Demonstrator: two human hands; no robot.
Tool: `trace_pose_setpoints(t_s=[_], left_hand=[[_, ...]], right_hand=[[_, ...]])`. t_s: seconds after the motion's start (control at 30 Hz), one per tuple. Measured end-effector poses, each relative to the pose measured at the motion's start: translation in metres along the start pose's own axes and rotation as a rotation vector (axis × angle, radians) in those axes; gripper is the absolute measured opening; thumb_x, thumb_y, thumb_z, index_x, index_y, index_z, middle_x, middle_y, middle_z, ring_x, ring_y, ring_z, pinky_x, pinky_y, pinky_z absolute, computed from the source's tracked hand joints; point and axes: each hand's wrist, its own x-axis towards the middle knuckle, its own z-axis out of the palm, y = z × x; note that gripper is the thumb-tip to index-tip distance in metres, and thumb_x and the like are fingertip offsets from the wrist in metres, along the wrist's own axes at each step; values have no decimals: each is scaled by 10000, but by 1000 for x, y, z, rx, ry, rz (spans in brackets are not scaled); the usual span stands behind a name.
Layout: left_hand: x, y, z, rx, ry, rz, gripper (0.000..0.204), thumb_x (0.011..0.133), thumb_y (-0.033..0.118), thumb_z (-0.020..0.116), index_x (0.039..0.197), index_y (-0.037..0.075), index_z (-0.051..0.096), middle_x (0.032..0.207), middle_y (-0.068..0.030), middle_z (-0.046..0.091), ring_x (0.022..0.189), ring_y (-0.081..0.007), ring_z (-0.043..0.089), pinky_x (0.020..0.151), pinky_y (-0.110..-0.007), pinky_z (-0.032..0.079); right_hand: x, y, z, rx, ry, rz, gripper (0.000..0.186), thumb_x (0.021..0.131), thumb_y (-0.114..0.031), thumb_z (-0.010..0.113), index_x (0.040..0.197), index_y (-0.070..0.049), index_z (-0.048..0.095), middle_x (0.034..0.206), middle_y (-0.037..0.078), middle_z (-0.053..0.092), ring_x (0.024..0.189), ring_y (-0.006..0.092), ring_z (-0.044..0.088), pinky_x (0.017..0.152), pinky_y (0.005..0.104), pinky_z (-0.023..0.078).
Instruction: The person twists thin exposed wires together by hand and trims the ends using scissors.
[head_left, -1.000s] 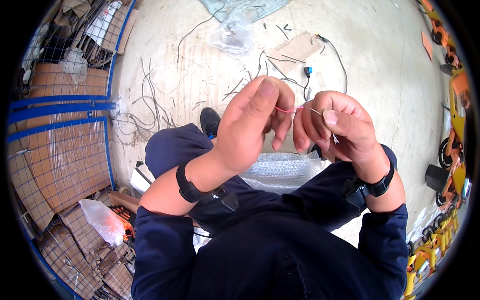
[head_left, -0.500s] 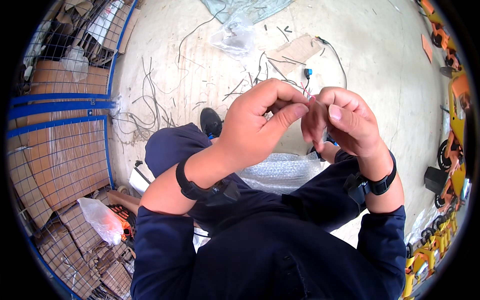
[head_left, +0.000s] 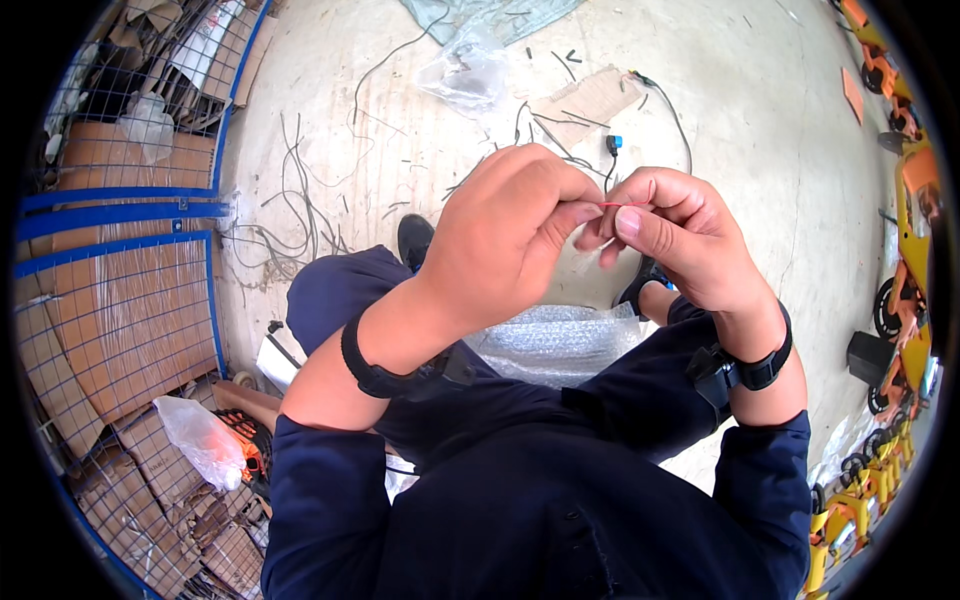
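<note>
We hold a thin red wire (head_left: pixel 622 204) out in front, between both hands. Our left hand (head_left: pixel 508 230) pinches it in a thumb-and-finger grip; our right hand (head_left: pixel 695 235) pinches it too. Below lies bubble wrap (head_left: pixel 560 345); beyond, a blue-ended cable (head_left: pixel 614 144) rests on the floor (head_left: pixel 770 190).

Red wire (head_left: pixel 622 204) partly hidden by left hand (head_left: pixel 505 235), cloth (head_left: pixel 540 14) cut off above

Bright light fills the floor (head_left: pixel 770 120), with fisheye bending toward black corners.
</note>
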Motion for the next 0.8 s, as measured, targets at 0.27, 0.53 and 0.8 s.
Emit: trace_pose_setpoints(t_s=[0.27,0.53,0.8], left_hand=[[-1,1,-6,-395,-124,-269,35,893,68,552,880,38,564,799,-53,580,718,-170,540,690,-283,427],[-3,4,1,-436,-4,-438,92,914,101,586,939,23,545,882,-15,538,822,-100,489,760,-252,408],[-1,5,0,97,-64,-20,167,853,153,658,856,29,546,788,-98,536,670,-197,528,597,-294,452]], right_hand=[[-1,5,7,45,-77,-161,122,965,-105,519,996,7,555,914,99,656,812,132,609,781,279,499],[-1,10,8,79,-108,-70,113,962,-112,528,960,-5,562,747,15,565,668,87,540,669,247,491],[0,5,12,-130,98,-81,113,951,-98,538,999,-7,585,770,12,595,697,77,560,649,223,472]])
